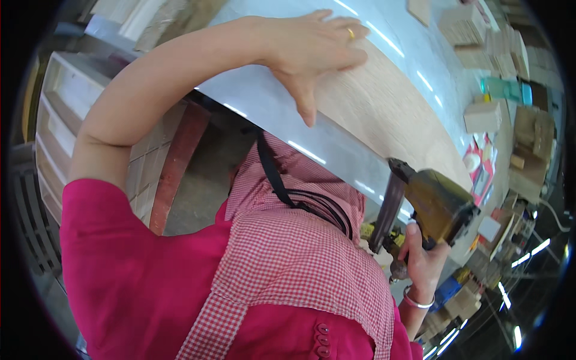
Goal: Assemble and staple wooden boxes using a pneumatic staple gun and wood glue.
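Observation:
My left hand (318,51) lies spread with its fingers apart on a thin pale wood panel (384,102), near the panel's far left end. A yellow ring is on one finger. My right hand (425,261) is wrapped round the handle of a nail gun (441,201) with a worn, yellow-brown body and a dark magazine. The gun's nose is over the near edge of the panel at the right; whether it touches the wood I cannot tell. Under the panel is a shiny pale tabletop (336,150).
Stacks of small wood pieces (462,27) stand at the far right, beside a teal bottle (504,89) and a wood block (483,117). White drawer-like boxes (72,90) are piled at my left. A black strap (273,168) hangs between my apron and the table edge.

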### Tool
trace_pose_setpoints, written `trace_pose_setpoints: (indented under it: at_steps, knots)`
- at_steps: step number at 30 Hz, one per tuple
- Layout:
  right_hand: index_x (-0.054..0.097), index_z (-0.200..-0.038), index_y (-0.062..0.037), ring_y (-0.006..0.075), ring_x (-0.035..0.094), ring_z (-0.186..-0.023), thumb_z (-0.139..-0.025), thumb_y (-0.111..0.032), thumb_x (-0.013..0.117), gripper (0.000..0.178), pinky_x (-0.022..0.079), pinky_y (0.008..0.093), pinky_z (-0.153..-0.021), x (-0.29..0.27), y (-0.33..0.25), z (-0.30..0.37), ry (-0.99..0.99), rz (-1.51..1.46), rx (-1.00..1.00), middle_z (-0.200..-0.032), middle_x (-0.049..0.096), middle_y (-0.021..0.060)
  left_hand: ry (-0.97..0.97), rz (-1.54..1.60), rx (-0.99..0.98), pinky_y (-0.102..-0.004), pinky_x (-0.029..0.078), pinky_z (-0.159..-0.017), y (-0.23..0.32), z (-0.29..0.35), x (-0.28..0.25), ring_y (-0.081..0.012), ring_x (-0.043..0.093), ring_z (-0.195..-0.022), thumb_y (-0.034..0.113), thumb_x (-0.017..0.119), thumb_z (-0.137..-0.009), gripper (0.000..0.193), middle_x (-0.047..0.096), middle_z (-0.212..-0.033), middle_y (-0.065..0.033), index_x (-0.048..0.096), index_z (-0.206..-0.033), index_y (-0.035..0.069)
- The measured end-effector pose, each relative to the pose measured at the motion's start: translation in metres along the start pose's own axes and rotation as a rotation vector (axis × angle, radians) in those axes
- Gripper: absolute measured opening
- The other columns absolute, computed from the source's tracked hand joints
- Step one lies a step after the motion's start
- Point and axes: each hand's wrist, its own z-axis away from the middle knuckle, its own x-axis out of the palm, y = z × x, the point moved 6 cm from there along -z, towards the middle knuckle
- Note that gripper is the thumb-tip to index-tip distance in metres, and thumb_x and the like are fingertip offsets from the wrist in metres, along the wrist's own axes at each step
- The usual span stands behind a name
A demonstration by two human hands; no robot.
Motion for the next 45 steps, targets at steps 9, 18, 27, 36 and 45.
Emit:
trace_pose_setpoints:
  at_steps: [9,18,27,36,45]
  knots:
    - [0.058,-0.111,0.0040,0.0077,0.049,-0.046,-0.091,-0.019,0.068,0.032,0.038,0.0215,-0.043,0.039,-0.046,-0.023,-0.199,0.045,-0.117,-0.065,0.057,0.0021,-0.114,0.187,-0.018,-0.0457,0.036,-0.103,-0.010,-0.005,0.004,-0.0417,0.037,-0.130,0.028,0.084,-0.048,0.061,0.039,-0.135,-0.0307,0.052,-0.093,0.004]
    - [0.058,-0.106,0.0029,0.0076,0.049,-0.046,-0.090,-0.019,0.070,0.030,0.039,0.0215,-0.042,0.071,-0.069,-0.046,-0.276,-0.016,-0.242,-0.067,0.057,0.0022,-0.015,0.260,0.009,-0.0443,0.042,-0.091,-0.017,-0.007,0.008,-0.0389,0.042,-0.126,0.028,0.083,-0.047,0.059,0.043,-0.129,-0.0274,0.052,-0.092,0.006]
    - [0.057,-0.102,0.0020,0.0075,0.049,-0.045,-0.090,-0.018,0.070,0.027,0.039,0.0221,-0.040,0.076,-0.074,-0.047,-0.265,0.001,-0.189,-0.067,0.056,0.0019,0.000,0.273,0.014,-0.0457,0.041,-0.091,-0.021,-0.007,0.012,-0.0382,0.041,-0.127,0.032,0.083,-0.046,0.061,0.044,-0.129,-0.0273,0.052,-0.092,0.007]
    - [0.057,-0.104,0.0004,0.0076,0.051,-0.047,-0.086,-0.012,0.072,0.027,0.041,0.0229,-0.042,0.078,-0.080,-0.042,-0.298,0.030,-0.303,-0.068,0.057,0.0013,0.006,0.243,0.025,-0.0516,0.038,-0.096,-0.020,0.009,0.005,-0.0465,0.036,-0.130,0.037,0.083,-0.045,0.067,0.038,-0.137,-0.0341,0.054,-0.096,0.004]
    - [0.064,-0.104,0.0066,0.0191,0.069,-0.088,-0.078,-0.013,0.078,0.036,0.054,0.0316,-0.076,0.039,-0.049,0.005,-0.279,-0.042,-0.354,-0.096,0.071,0.0153,0.017,0.347,-0.503,-0.0543,0.030,-0.105,0.067,0.189,-0.019,-0.0481,0.030,-0.132,0.034,0.084,-0.047,0.073,0.031,-0.140,-0.0301,0.052,-0.107,0.007]
